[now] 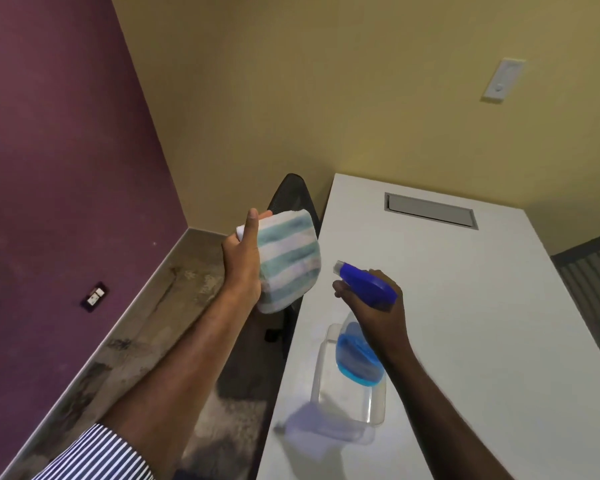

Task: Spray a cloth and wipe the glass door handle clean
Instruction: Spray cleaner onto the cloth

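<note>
My left hand (241, 261) holds a folded cloth (286, 259) with green and white stripes, raised over the table's left edge. My right hand (378, 308) grips a clear spray bottle (352, 375) with a little blue liquid in it, tilted above the white table. Its blue spray head (364, 280) points its nozzle left at the cloth, a short gap away. No glass door or handle is in view.
The white table (465, 323) has a grey cable hatch (430, 211) near its far end. A black mesh chair (293, 199) stands behind the cloth, at the table's left edge. Purple wall at left, yellow wall ahead with a white switch plate (503, 81).
</note>
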{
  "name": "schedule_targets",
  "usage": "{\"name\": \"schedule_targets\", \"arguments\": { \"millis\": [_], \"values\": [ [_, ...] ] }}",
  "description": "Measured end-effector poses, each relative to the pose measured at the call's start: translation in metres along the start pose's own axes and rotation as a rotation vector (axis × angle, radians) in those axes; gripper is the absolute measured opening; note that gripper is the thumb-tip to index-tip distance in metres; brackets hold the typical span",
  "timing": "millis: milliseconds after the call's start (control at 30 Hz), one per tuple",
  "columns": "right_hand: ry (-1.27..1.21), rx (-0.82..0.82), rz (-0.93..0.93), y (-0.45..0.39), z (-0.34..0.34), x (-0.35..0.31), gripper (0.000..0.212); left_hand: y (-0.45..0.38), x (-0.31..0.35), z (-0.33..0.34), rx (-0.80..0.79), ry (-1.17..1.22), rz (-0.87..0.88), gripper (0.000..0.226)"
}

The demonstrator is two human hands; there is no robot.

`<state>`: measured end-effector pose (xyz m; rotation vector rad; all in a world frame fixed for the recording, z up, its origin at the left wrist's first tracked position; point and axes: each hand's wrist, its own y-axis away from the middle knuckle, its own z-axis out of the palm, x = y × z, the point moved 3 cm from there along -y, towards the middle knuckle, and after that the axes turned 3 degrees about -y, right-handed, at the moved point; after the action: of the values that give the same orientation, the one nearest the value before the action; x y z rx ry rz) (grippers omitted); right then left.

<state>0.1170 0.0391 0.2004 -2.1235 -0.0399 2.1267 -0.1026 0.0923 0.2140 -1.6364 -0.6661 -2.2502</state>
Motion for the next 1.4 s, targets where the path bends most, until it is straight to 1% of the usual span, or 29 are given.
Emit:
{"name": "schedule_targets", "arguments": {
  "millis": [67,200,267,400,533,600,667,733,933,1000,1067,1167,1233,1300,1400],
  "values": [
    [-0.016,0.044,-0.008,-0.001,0.008,-0.007,0.044,-0.002,0.006,-0.001,-0.012,0.003,0.008,0.037],
    [0.104,0.026,-0.062,-0.006,0.02,-0.018,0.036,-0.006,0.014,-0.004,-0.015,0.038,0.014,0.033],
    [0.153,0.019,-0.073,-0.005,0.026,-0.021,0.037,-0.006,0.016,-0.005,-0.015,0.05,0.01,0.031],
    [0.16,0.004,-0.06,-0.002,0.034,-0.023,0.036,-0.006,0.02,-0.007,-0.01,0.053,0.017,0.028],
    [0.081,0.082,-0.077,0.007,0.037,-0.021,0.043,-0.007,0.023,-0.01,-0.019,0.071,0.016,0.027],
    [0.104,0.106,-0.1,0.007,0.037,-0.022,0.041,-0.007,0.024,-0.011,-0.017,0.068,0.014,0.027],
    [0.178,0.097,-0.097,0.002,0.036,-0.023,0.041,-0.008,0.024,-0.013,-0.014,0.074,0.015,0.027],
    [0.185,0.087,-0.084,-0.002,0.034,-0.021,0.041,-0.008,0.025,-0.013,-0.012,0.075,0.017,0.026],
    [0.05,0.098,-0.122,0.008,0.034,-0.013,0.051,-0.008,0.024,-0.011,-0.008,0.058,0.011,0.026],
    [0.065,0.071,-0.133,0.004,0.032,-0.014,0.049,-0.008,0.023,-0.01,-0.007,0.058,0.005,0.026],
    [0.122,0.011,-0.158,0.002,0.03,-0.011,0.046,-0.008,0.023,-0.008,-0.008,0.055,-0.002,0.028],
    [0.112,-0.044,-0.156,0.001,0.024,-0.003,0.04,-0.008,0.02,-0.006,0.005,0.029,-0.028,0.041],
    [0.111,-0.066,-0.166,-0.003,0.014,0.004,0.033,-0.009,0.018,-0.006,0.003,0.026,-0.024,0.036],
    [0.095,-0.085,-0.113,-0.012,-0.002,0.016,0.025,-0.009,0.013,-0.008,-0.009,0.023,-0.023,0.031],
    [0.054,-0.122,0.034,-0.023,-0.03,0.041,0.021,-0.012,0.0,-0.011,0.004,0.002,-0.043,0.033]
  ]
}}
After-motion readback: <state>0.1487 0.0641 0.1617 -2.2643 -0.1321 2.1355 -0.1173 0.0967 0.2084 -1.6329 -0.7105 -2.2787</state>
